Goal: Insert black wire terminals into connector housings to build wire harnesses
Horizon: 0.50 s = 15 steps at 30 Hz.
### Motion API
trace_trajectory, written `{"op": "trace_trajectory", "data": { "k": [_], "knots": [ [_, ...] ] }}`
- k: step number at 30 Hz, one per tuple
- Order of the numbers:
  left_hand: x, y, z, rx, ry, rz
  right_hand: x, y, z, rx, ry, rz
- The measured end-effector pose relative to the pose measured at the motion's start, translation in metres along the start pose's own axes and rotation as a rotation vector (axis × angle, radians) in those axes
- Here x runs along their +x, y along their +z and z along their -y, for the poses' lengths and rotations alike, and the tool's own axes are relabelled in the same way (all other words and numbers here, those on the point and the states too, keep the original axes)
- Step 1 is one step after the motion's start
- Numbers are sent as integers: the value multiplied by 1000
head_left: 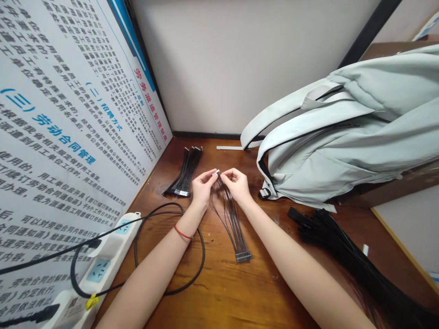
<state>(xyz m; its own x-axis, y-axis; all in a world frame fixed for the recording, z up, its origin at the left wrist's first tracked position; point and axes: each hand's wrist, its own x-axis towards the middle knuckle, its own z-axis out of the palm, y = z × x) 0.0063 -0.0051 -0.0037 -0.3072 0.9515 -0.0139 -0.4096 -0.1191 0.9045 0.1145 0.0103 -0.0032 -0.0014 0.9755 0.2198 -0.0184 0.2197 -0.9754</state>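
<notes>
My left hand (202, 187) and my right hand (236, 183) meet over the middle of the wooden table (219, 283). Both pinch the far end of a black wire harness (231, 214), where a small white piece (216, 172) shows between the fingertips. The harness wires fan out and run toward me to a dark connector (243, 257) lying on the table. A red string circles my left wrist.
A stack of black cable bundles (187, 171) lies left of my hands. A pale grey backpack (343, 132) rests at the right. Loose black cables (346, 256) lie at the right front. A white power strip (99, 265) with black cords sits by the printed board on the left.
</notes>
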Motion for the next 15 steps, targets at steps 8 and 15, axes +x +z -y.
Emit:
{"op": "trace_trajectory", "data": {
  "k": [8,15],
  "knots": [
    [0,-1,0,16,5,14,0,0,0,-44,-20,1],
    [0,0,-1,27,9,17,-1,0,3,-69,-9,-16]
  ]
}}
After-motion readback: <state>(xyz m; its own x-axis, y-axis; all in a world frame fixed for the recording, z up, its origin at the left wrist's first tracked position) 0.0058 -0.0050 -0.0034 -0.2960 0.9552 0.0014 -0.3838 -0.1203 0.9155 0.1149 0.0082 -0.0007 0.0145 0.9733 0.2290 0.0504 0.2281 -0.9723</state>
